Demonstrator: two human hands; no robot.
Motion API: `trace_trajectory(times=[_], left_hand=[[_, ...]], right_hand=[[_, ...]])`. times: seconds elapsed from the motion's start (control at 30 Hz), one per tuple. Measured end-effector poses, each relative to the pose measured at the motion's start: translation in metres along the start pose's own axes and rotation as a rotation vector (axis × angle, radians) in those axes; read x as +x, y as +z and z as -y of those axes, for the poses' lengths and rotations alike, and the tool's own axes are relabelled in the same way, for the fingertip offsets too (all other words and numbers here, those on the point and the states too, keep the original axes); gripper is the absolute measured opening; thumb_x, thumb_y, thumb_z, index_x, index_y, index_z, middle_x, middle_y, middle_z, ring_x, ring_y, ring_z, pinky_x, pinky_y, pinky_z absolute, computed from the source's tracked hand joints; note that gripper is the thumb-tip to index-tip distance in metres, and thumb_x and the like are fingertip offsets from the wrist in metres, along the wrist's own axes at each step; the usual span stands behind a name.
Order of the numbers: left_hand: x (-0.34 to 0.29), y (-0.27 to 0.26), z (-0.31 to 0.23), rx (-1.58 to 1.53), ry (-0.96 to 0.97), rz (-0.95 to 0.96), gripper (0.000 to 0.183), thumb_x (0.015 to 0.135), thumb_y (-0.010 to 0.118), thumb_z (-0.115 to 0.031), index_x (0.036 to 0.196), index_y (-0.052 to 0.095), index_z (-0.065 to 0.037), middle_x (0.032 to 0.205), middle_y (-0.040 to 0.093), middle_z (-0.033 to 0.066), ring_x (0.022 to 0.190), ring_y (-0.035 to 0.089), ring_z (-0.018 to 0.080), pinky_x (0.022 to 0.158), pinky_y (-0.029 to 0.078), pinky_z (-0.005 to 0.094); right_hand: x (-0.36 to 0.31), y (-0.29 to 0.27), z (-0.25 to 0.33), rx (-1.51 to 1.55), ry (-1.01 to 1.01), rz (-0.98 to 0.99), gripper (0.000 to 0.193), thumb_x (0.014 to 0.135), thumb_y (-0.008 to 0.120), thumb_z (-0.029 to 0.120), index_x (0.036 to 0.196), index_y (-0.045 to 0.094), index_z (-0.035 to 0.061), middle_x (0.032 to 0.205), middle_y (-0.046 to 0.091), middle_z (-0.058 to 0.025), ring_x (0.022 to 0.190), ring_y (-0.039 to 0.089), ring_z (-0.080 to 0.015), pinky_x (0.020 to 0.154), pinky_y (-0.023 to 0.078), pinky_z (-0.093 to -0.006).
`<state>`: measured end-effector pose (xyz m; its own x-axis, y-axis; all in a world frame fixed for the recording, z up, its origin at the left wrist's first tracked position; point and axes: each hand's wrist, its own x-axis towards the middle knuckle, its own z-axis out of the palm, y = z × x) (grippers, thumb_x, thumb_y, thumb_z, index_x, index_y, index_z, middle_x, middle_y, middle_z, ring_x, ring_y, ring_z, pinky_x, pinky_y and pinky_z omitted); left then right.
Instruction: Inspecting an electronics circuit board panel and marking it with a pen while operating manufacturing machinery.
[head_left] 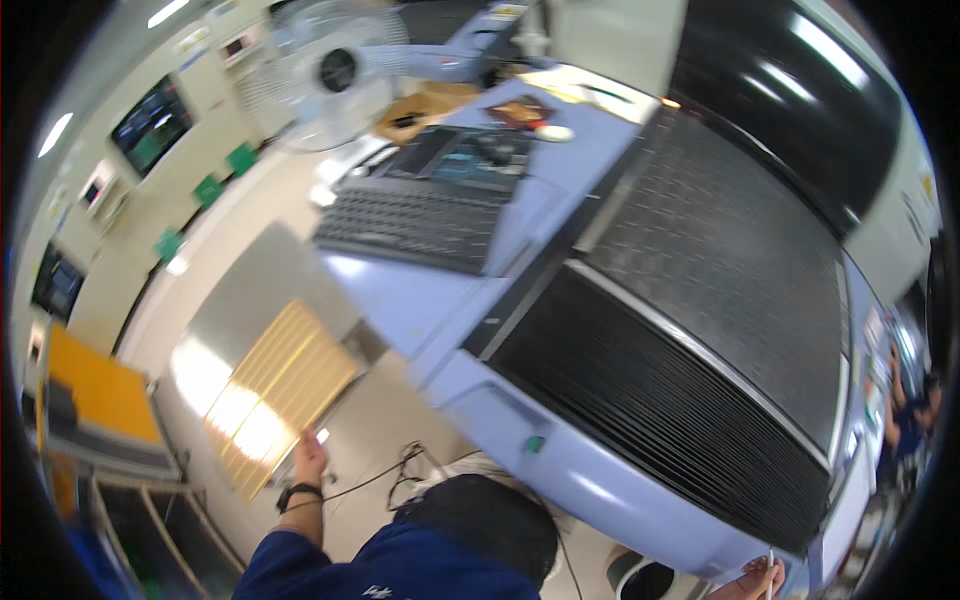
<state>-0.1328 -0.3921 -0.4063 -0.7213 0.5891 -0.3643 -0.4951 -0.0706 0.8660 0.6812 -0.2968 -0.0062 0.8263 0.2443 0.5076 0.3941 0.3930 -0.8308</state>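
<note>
My left hand (311,462), with a dark band on its wrist, is closed on the near edge of a thin gold panel (290,372) marked with pale parallel lines. Bright glare covers part of the panel. It overlaps a shiny metal plate (262,268); I cannot tell whether the two touch. At the lower right edge, my right hand (762,580) grips a slim white pen-like stick (770,560). That hand is beside the front of a large blue machine (600,500) with a black ribbed cover (650,400) and a dark flat bed (720,230).
A black keyboard (410,220) sits on the machine's blue side surface, near a white mouse (554,133). Behind stands a fan (335,70). A cable (380,478) lies on the floor, and a bin (645,578) stands by the machine. Another person (910,415) is at far right.
</note>
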Motion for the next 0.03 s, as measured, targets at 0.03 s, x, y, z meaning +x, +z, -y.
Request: trace_trajectory(times=[0.03], left_hand=[[-0.0197,0.0366,0.0112,0.929,0.032,0.1,0.037,0.108,0.044,-0.024,0.132,0.051,0.003,0.127,0.061,0.0105,0.116,0.058,0.0186,0.099,0.049,0.0273]], right_hand=[[0.0061,-0.0297,0.0252,-0.094,-0.098,-0.069,0.022,0.094,0.064,0.013,0.101,0.059,-0.007,0.075,0.061,-0.0202,0.064,0.06,-0.0267,0.059,0.049,-0.0343]])
